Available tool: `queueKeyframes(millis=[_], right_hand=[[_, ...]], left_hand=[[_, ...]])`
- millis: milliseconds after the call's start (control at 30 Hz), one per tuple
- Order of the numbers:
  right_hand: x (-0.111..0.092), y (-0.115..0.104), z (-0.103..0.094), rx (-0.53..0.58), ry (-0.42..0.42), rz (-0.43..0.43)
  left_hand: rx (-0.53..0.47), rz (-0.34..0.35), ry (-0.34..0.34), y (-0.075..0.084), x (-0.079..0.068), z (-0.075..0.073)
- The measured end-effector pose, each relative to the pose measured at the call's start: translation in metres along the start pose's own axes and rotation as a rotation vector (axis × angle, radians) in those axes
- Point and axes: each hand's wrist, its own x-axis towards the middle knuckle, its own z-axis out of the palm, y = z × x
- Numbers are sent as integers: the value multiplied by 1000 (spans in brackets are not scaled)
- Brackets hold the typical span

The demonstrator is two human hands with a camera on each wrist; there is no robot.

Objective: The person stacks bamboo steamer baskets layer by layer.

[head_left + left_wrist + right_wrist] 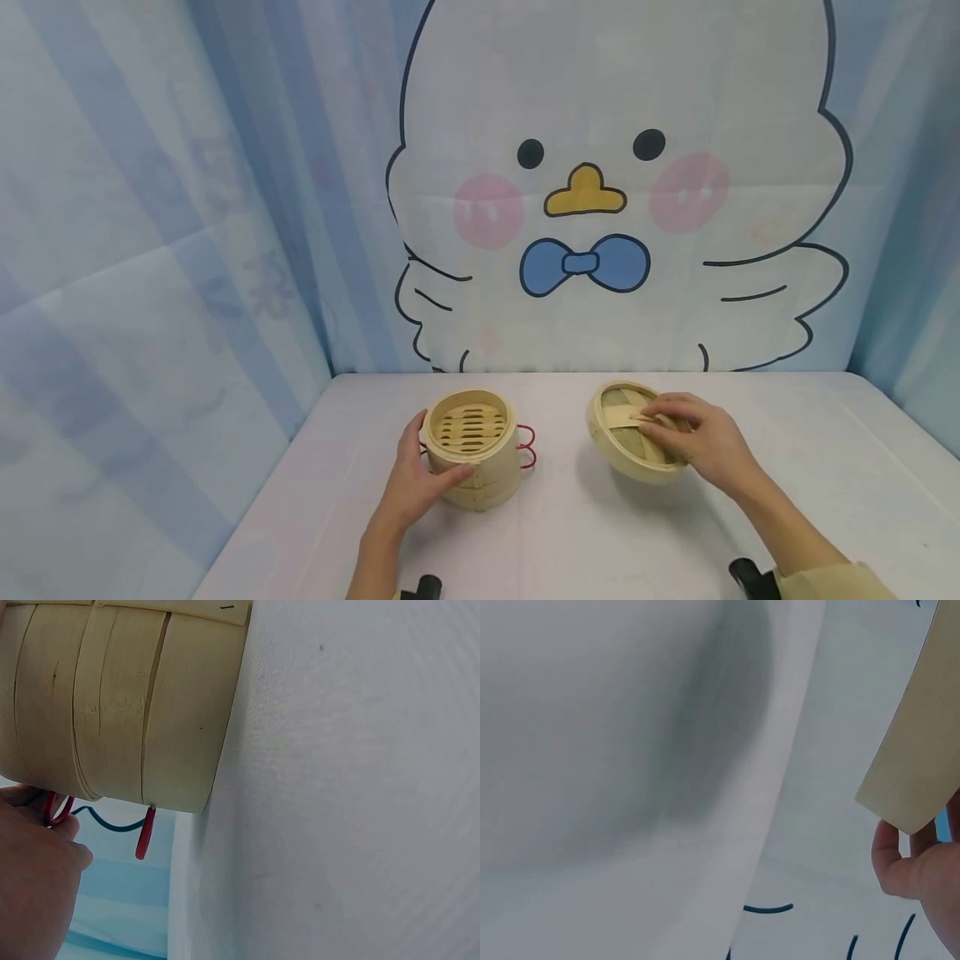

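Note:
A stacked bamboo steamer [487, 483] stands on the table, its slatted top tier open to view. My left hand [417, 482] grips it from the left, thumb across the front and fingers around the side. Close up in the left wrist view, the steamer's wall [112, 705] shows its tiers, with fingers beside a red handle loop [145, 834]. Off to the right, my right hand [701, 435] pinches the bamboo lid [611, 442] by the strip on its top. That lid is tilted above the table, apart from the steamer. In the right wrist view its pale rim [919, 742] appears at the right edge.
The white table [547, 542] reaches back to a cloth backdrop [585, 333] printed with a cartoon bird. Blue curtains [150, 292] hang at the sides. Red loops [529, 457] stick out from the steamer's right side. The lid casts a shadow on the table beneath it.

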Motion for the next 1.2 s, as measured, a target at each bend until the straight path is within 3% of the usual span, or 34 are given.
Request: queueKeyframes(millis=[833,1200], right_hand=[[17,-30,16,100,-11,-10],[23,-43,28,165,-5,-57]], left_hand=[[-15,3,-6,-2,1,-2],[-18,5,-1,-4,4,-1]])
